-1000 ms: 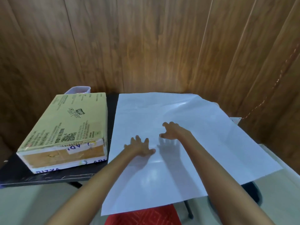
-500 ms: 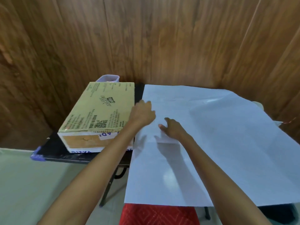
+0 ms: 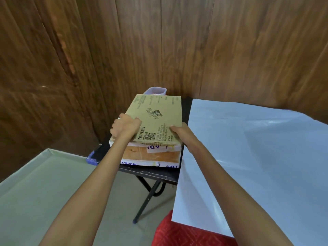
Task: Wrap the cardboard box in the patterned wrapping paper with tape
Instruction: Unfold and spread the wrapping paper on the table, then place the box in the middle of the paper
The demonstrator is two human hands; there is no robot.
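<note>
The left hand point(image 3: 124, 127) grasps the left edge of the cardboard box point(image 3: 158, 119), with its thumb on top and its fingers curled over the side. The right hand point(image 3: 179, 133) grips the right edge in the same way. The box lies between the hands on the black table point(image 3: 150, 173). The wrapping paper point(image 3: 248, 148), plain side up, is spread at the box's 3 o'clock. A small lilac container point(image 3: 156, 90) stands at its 12 o'clock.

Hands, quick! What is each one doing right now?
Left hand: closed, holding the box by its left edge.
Right hand: closed, holding the box by its right edge.
</note>
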